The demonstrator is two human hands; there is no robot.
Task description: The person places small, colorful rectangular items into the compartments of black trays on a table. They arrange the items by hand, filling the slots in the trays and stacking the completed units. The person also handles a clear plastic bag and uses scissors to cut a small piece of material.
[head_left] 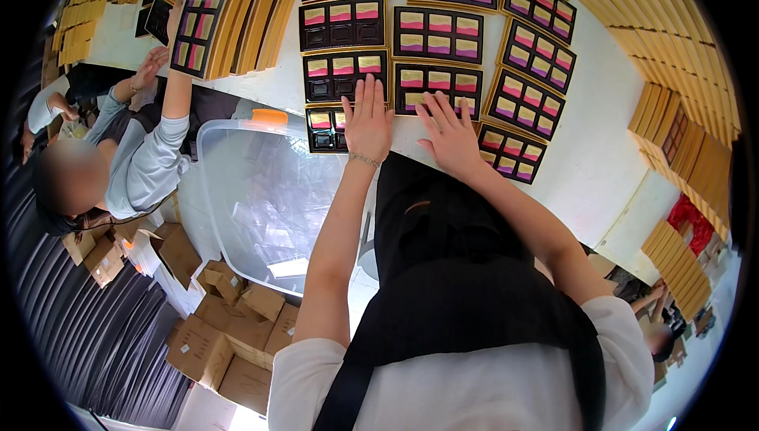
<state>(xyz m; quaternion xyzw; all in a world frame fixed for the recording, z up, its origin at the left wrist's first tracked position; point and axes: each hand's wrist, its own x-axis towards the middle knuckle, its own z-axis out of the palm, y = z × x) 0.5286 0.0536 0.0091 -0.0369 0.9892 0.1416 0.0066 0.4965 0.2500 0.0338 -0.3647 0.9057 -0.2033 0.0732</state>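
Black trays with gold rims (437, 33) lie in rows on a white table (601, 146). Their compartments hold pink, yellow and purple bars. My left hand (368, 121) lies flat with fingers apart, partly covering the right end of a small tray (324, 127) at the table's near edge and reaching onto the tray behind it (336, 73). My right hand (449, 134) is spread flat beside it, fingertips on the lower edge of another tray (443, 81). Neither hand grips anything.
A person in a grey long sleeve (154, 158) stands at the left, reaching to a leaning stack of trays (202, 24). A clear plastic bin (261, 194) sits below the table edge, with cardboard boxes (229, 328) on the floor. Stacks of gold lids (672, 28) line the right side.
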